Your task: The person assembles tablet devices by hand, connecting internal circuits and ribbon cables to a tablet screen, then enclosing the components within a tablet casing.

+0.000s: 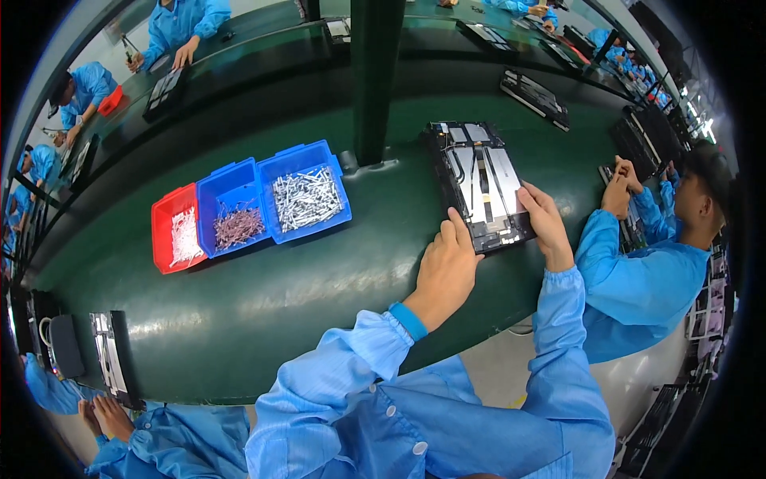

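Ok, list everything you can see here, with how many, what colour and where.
opened tablet chassis: one, black with silver inner parts, on the belt under both hands
parts bins: three, one red and two blue, side by side on the belt left of the chassis
small parts in the bins: white in the red bin, brownish in the middle blue one, silver in the right blue one
conveyor belt: one, dark green, across the view
post: one, dark, upright behind the bins
other chassis on the belt: several, black, farther along
co-workers: several, blue coats, around the line
left hand: on the chassis's near left edge
right hand: on its near right corner
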Tool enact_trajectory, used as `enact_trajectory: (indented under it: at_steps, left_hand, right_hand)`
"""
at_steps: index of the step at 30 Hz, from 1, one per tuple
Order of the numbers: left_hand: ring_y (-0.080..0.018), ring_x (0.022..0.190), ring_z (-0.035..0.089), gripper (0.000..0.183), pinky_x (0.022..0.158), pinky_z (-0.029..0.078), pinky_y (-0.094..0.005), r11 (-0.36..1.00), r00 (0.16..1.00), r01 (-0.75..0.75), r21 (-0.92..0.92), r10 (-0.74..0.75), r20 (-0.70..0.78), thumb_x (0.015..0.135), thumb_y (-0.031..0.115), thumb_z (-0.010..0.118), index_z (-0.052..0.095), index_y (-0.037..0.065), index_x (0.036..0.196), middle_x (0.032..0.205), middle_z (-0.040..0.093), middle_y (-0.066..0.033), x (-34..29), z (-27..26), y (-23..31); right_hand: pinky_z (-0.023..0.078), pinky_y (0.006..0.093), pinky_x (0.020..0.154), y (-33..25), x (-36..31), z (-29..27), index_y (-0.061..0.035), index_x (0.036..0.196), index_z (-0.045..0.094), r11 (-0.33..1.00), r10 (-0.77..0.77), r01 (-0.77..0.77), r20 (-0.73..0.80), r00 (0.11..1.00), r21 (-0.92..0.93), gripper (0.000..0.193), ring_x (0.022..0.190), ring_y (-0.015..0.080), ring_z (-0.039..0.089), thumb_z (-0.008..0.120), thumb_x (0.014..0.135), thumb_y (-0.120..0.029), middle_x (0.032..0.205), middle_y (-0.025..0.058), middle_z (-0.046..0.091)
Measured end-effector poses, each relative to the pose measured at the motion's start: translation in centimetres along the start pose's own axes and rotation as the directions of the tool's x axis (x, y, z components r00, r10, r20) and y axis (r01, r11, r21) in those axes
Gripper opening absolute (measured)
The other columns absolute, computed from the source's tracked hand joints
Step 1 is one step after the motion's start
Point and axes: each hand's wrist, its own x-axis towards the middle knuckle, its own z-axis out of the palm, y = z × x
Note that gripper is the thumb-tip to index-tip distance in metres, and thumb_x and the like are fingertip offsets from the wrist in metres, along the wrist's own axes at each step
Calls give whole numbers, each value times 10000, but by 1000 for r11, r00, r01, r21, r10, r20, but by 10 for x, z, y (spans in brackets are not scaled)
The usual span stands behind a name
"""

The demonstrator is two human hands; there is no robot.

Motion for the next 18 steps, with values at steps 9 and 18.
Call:
enact_trajectory:
  at_steps: [9,18]
  left_hand:
    - [-266,771,628,865,725,528,-370,975,999,-1,-224,10,40,799,185,756,279,-147,1440,1046,584,-171,1,-21,-38]
    - [-53,496,437,135,485,365,-237,848,928,215,-484,-332,-169,840,16,656,702,-2,965,773,580,-48,-9,-34,-75]
  right_hand:
    - [439,240,541,-23,87,-32,19,1130,643,990,-82,42,-301,950,-137,451,698,100,567,642,934,-387,848,16,604]
    - [458,428,1014,75,253,-163,95,1303,499,786,-431,-194,-746,508,-586,754,1149,411,584,766,703,-276,1207,295,606]
